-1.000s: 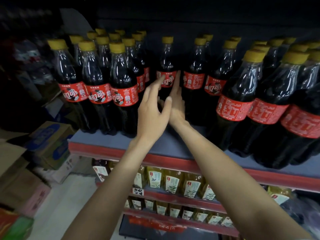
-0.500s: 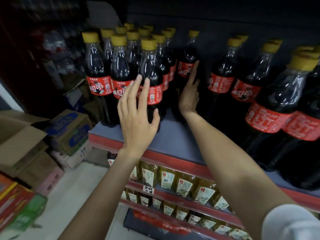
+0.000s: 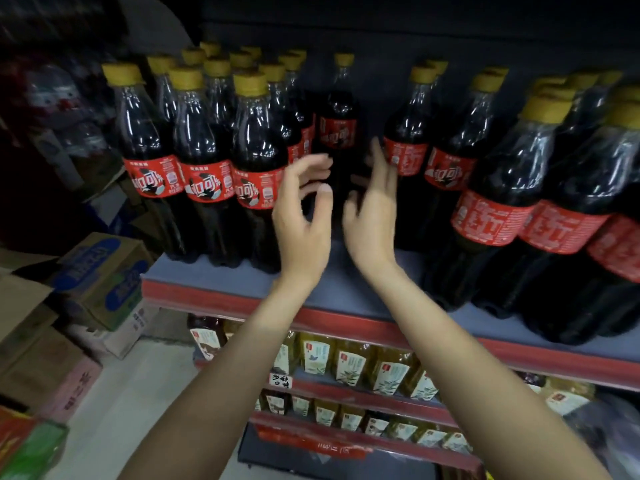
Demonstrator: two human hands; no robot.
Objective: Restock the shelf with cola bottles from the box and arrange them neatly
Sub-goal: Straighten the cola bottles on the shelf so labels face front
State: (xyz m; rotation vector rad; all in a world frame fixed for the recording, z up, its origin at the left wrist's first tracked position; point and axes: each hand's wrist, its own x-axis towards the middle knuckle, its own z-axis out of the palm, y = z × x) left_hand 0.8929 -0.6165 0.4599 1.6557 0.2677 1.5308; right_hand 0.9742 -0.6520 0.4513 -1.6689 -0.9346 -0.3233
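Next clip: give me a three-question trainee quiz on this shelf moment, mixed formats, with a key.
1. True or false: the left hand grips a cola bottle by its cap.
2. Multiple choice: the lone bottle standing at the back of the gap is
A) lying on its side
B) upright, beyond both hands
C) in the right hand
3. Fill in: the caps of the cola bottles on the top shelf are ____ in colour.

Key: 1 false, both hands hold nothing; 2 B; 3 yellow.
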